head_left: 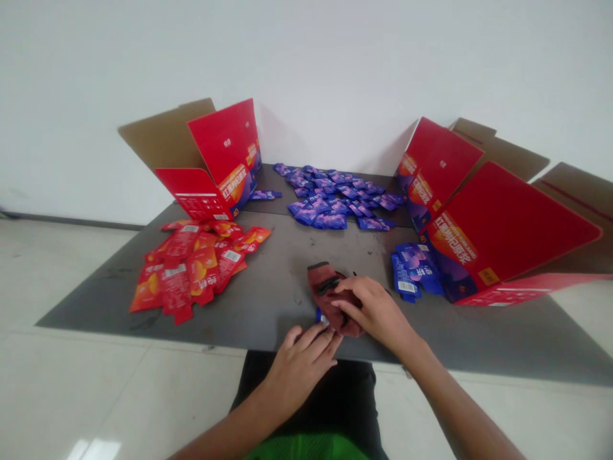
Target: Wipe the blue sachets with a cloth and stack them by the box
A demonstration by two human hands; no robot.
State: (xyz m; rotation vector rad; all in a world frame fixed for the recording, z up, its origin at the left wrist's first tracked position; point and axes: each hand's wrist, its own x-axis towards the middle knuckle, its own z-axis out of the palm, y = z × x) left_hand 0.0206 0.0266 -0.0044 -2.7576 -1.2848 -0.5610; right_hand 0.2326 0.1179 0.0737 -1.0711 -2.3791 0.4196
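Observation:
Near the table's front edge lies a crumpled reddish-brown cloth [318, 276] with black trim and thin dark cord ends; it may be a pouch. My right hand [378, 310] grips it from above, thumb and fingers closed on its folds. Low on the left, my left hand [304, 361] has its fingers stretched out, with the tips at the cloth's lower edge. A bit of a blue packet [320, 315] shows beneath the cloth beside those fingertips; most of it is hidden.
Red and orange packets [191, 268] are heaped at left, blue-purple packets [335, 195] at the back, and several blue packets [417, 268] at right. One open red carton [225, 147] stands at left, with more open red cartons [517, 223] at right. A wall rises behind the grey table [282, 255].

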